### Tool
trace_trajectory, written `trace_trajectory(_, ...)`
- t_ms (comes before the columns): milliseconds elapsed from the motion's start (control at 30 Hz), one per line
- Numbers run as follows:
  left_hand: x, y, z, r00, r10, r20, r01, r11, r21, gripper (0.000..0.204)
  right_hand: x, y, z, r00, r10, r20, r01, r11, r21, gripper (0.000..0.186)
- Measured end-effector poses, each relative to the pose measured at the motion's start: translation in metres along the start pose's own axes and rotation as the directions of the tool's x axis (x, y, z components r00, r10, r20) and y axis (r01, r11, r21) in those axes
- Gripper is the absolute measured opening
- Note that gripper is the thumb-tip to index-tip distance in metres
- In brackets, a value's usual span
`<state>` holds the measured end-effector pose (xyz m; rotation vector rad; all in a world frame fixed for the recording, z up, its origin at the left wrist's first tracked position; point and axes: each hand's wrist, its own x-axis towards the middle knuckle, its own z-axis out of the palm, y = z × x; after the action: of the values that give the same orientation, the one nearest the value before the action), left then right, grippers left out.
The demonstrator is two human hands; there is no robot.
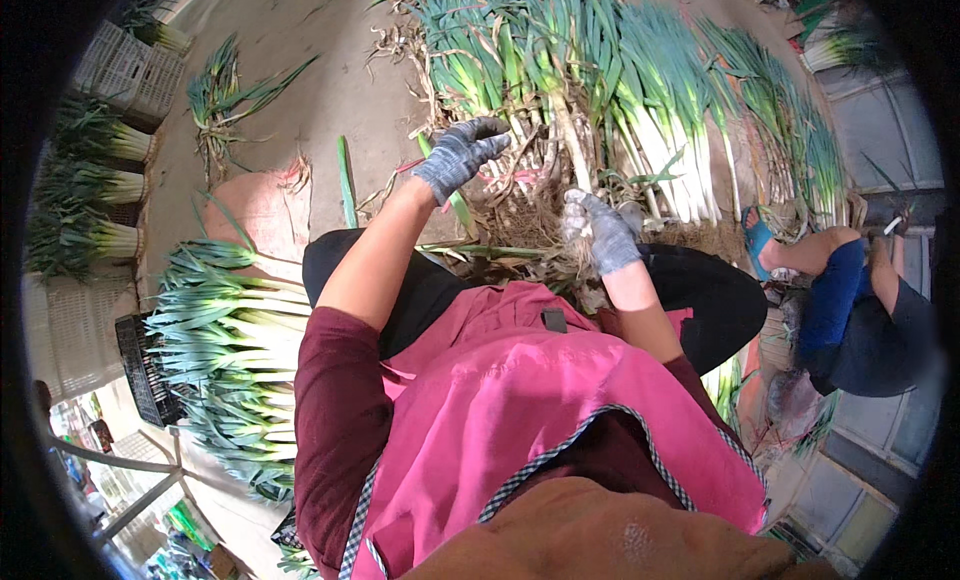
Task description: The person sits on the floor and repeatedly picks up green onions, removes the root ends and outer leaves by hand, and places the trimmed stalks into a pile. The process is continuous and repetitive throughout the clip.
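Note:
My left hand [462, 158], in a grey knitted glove, reaches over the near left edge of a pile of untrimmed leeks [480, 65]. Its fingers stretch out with a gap between them and hold nothing. My right hand [604, 232], gloved alike, is closed around the root end of one leek [572, 145]. That leek's pale shaft points away from me, and its green leaves merge with the pile. Dry leaves and tangled roots [525, 205] lie between my hands. White-stemmed leeks [675, 145] lie side by side to the right of the pile.
Cleaned leeks [265, 315] are stacked at my left beside a black crate [147, 370]. White crates [130, 70] and more leek bundles [100, 185] line the far left. At the right sits another person [835, 295] in blue, near another leek row [785, 120].

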<state>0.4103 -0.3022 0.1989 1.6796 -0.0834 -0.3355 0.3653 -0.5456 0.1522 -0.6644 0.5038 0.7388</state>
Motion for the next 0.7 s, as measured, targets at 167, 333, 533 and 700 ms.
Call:
trace_trajectory(167, 0.030, -0.004, 0.016, 0.986, -0.167, -0.012, 0.147, 0.897, -0.417, 0.060, -0.120, 0.000, 0.049, 0.945, 0.074, 0.319, -0.071, 0.997, -0.019, 0.015)
trace_trajectory(333, 0.046, 0.031, 0.008, 0.990, -0.091, -0.112, -0.034, 0.608, -0.793, 0.041, -0.134, 0.004, 0.008, 0.950, 0.128, 0.286, -0.016, 0.931, -0.364, 0.026)
trace_trajectory(533, 0.023, 0.032, 0.005, 0.965, -0.112, -0.239, -0.090, 0.713, -0.695, 0.021, -0.065, 0.000, 0.014, 0.967, -0.104, 0.232, 0.230, 0.747, -0.624, 0.040)
trace_trajectory(700, 0.021, 0.016, 0.015, 0.985, -0.099, -0.141, -0.035, 0.686, -0.727, 0.026, 0.014, -0.010, 0.093, 0.715, -0.645, 0.270, 0.583, 0.337, -0.739, 0.034)
